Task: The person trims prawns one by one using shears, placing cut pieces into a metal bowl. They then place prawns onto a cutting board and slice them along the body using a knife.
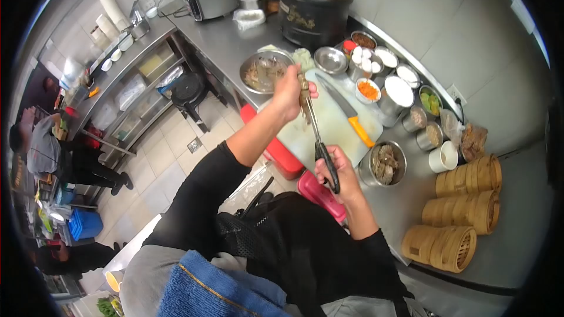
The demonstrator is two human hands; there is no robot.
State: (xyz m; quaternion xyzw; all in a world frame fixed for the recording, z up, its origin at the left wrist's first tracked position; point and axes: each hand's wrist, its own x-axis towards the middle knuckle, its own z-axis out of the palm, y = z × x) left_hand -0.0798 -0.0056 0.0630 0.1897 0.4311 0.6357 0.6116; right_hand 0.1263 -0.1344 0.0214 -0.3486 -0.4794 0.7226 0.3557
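Note:
My left hand (286, 94) is closed on a shrimp (305, 98), held over the upper left part of a white cutting board (299, 135). The black handles of metal scissors (317, 132) are in my right hand (341, 173), and the blades point up to the shrimp. Beside my left hand stands a steel bowl (254, 86) with shrimp in it. A knife with a yellow handle (361, 131) lies on the board. Right of my right hand is a steel pot (399, 179) holding more greyish pieces, probably shrimp.
Bamboo steamers (432, 246) are stacked at the right. Small containers, one with shredded orange food (368, 89), line the wall. A black cooker (314, 17) stands at the back. Red bins (276, 152) sit below the board. Other people (47, 147) are at the far left.

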